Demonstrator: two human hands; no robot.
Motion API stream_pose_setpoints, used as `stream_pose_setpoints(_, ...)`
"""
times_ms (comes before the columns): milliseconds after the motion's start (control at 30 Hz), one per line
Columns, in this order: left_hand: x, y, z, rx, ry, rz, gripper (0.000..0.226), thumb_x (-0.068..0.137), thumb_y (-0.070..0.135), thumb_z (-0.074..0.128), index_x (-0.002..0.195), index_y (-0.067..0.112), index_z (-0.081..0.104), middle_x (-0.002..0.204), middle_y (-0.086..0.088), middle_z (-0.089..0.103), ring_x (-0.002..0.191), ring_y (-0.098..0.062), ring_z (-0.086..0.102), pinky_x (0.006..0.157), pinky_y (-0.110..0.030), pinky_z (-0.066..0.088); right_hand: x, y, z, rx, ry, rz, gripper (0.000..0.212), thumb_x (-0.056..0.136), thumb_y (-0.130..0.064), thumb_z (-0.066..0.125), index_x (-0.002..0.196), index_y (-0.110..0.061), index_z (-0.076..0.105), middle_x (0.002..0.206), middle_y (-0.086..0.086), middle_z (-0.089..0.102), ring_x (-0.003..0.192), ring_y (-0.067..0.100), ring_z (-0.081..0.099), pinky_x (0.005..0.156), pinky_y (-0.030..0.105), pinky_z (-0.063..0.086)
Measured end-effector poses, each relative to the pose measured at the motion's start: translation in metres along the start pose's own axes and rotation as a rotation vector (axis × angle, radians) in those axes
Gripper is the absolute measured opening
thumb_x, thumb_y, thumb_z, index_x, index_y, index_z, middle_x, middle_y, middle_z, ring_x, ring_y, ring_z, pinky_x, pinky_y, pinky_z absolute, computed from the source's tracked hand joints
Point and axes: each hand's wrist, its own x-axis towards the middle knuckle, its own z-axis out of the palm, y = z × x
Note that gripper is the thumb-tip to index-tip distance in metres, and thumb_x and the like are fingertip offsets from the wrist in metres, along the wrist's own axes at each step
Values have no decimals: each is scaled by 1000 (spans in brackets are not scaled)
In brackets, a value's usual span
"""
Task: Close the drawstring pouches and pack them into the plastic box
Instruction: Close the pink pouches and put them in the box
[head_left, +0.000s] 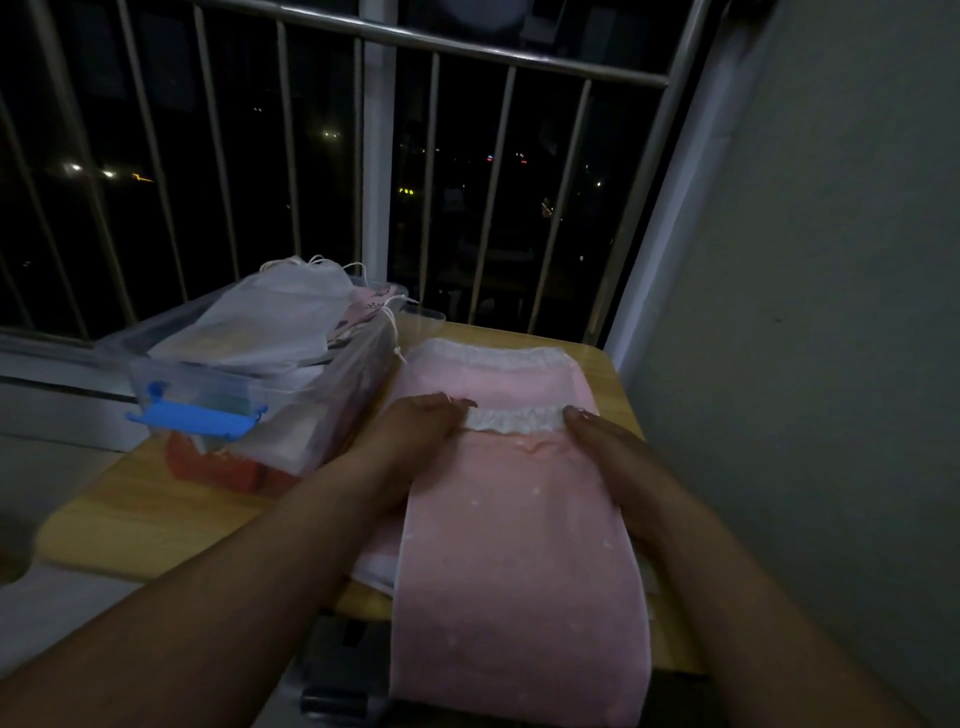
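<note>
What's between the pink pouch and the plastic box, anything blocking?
Nothing lies on the table between them; the plastic box sits right beside the pink drawstring pouch. But a white pouch is heaped over the box's opening, above its rim.

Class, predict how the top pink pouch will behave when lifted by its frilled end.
Probably floppy: the top pink pouch drapes over the table edge. Likely light, as it lies thin and flat. It may slide off the pouch beneath.
</note>
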Motion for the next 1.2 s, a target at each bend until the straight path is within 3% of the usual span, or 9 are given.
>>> stream_pose_setpoints(100, -2, 3, 2, 4, 9, 14, 21, 101, 19, 59, 97, 17, 80, 59, 9, 59, 54, -11, 49, 50, -21, 35, 0, 2, 2, -10, -5, -25, 37, 94, -48, 68, 126, -30, 73, 128, -3, 72, 114, 21, 70, 107, 43, 51)
stream_pose_setpoints(267, -1, 0, 0, -90, -27, 26, 21, 99, 23, 63, 98, 14, 82, 89, -9, 74, 83, -25, 65, 77, -32, 49, 1, -4, 1, 118, -27, -48, 26, 104, -35, 57, 111, -28, 80, 121, 3, 75, 110, 25, 72, 100, 41, 56)
stream_pose_setpoints(367, 1, -2, 1, -123, -26, 18, 24, 100, 25, 62, 102, 10, 81, 94, -9, 74, 90, -23, 65, 79, -30, 48, 2, -1, 2, 190, -38, -4, 24, 101, -29, 61, 97, -19, 82, 118, 11, 75, 104, 26, 73, 97, 41, 57)
stream_pose_setpoints(467, 1, 0, 3, -248, -17, -38, 28, 103, 27, 58, 105, 10, 80, 99, -10, 74, 95, -24, 67, 92, -34, 52, 0, -2, 6, 393, -72, 69, 31, 103, -24, 59, 80, -13, 77, 106, 12, 77, 90, 26, 74, 91, 41, 58)
stream_pose_setpoints(633, -6, 14, 9, -639, -62, -182, 26, 108, 25, 51, 99, 7, 68, 110, -15, 76, 94, -24, 74, 72, -30, 62, -3, -10, 12, 704, -37, 187, 36, 106, -29, 54, 74, -12, 63, 97, 9, 79, 80, 23, 76, 78, 42, 55)
stream_pose_setpoints(767, -5, 18, 9, -768, -44, -218, 32, 110, 23, 47, 83, 8, 59, 119, -19, 74, 109, -24, 71, 79, -35, 59, -7, -15, 13, 705, -10, 172, 41, 108, -27, 49, 70, -13, 54, 96, 9, 78, 92, 27, 70, 77, 44, 53)
stream_pose_setpoints(967, -5, 23, 3, -830, 37, -160, 38, 112, 25, 39, 79, 11, 52, 85, -13, 77, 82, -26, 76, 72, -36, 60, -6, -17, 7, 722, 9, 138, 40, 106, -17, 45, 66, -13, 44, 72, 7, 66, 85, 28, 66, 79, 44, 52)
stream_pose_setpoints(1033, -3, 22, 2, -859, 63, -151, 39, 112, 24, 39, 78, 10, 51, 71, -12, 73, 70, -24, 76, 62, -33, 63, -4, -18, 2, 731, 60, 138, 42, 105, -16, 44, 64, -15, 40, 59, 5, 58, 80, 26, 68, 76, 40, 50)
stream_pose_setpoints(1200, 2, 16, -2, -889, 132, -143, 41, 110, 19, 41, 70, 11, 45, 54, -3, 39, 54, -20, 45, 52, -30, 58, 1, -13, -2, 702, 166, 167, 42, 102, -16, 43, 61, -19, 33, 46, 1, 41, 62, 23, 53, 67, 32, 46)
